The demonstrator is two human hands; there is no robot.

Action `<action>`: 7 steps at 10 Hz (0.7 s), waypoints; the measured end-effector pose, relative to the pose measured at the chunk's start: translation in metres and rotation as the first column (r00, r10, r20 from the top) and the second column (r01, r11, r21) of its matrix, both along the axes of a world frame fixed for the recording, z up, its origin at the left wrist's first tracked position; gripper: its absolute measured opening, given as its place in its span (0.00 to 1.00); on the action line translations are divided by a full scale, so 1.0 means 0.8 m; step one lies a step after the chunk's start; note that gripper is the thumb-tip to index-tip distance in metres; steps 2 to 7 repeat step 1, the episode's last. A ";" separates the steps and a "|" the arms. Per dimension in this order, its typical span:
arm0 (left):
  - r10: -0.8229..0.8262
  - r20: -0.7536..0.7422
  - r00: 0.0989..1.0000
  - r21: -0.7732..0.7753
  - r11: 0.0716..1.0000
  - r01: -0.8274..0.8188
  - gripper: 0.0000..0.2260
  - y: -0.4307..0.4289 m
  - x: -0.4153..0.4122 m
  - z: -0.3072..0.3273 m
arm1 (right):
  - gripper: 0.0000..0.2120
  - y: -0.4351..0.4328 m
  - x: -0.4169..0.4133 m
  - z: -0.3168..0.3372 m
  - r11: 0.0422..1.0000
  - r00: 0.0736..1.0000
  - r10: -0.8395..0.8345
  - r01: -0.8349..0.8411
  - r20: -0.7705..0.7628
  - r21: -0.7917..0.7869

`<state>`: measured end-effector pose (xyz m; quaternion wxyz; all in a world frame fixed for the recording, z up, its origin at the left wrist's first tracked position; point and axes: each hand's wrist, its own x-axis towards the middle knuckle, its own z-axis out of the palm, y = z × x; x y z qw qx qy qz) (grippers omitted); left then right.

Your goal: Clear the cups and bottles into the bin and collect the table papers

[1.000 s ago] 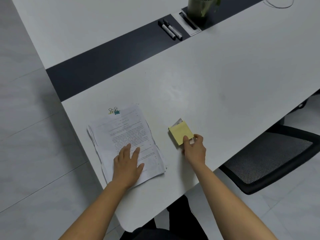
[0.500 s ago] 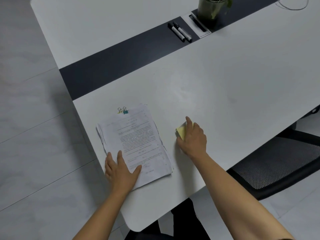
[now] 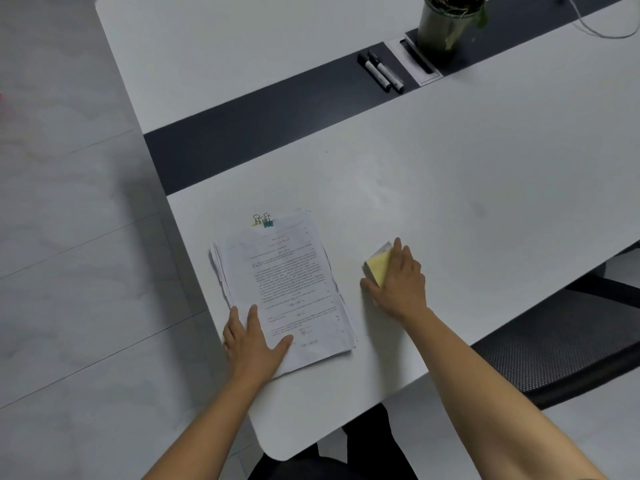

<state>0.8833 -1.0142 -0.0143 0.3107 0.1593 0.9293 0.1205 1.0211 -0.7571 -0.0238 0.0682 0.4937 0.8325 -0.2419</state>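
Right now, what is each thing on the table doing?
paper stack: lying flat, left hand pressing its near corner
binder clips: at the stack's far edge
yellow note pad: on the table, right hand gripping it
markers: lying side by side
plant pot: upright

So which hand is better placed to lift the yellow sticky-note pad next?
Right. The right hand rests on the yellow sticky-note pad; the left hand lies flat on the paper stack, apart from it.

1 head-worn view, looking forward and steeply down, close over table (image 3: 450,174) near edge.
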 end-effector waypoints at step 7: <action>-0.010 0.076 0.997 0.037 0.999 0.007 0.43 -0.008 -0.006 0.010 | 0.50 0.000 0.006 0.026 0.999 0.999 -0.013 0.010 -0.045 -0.051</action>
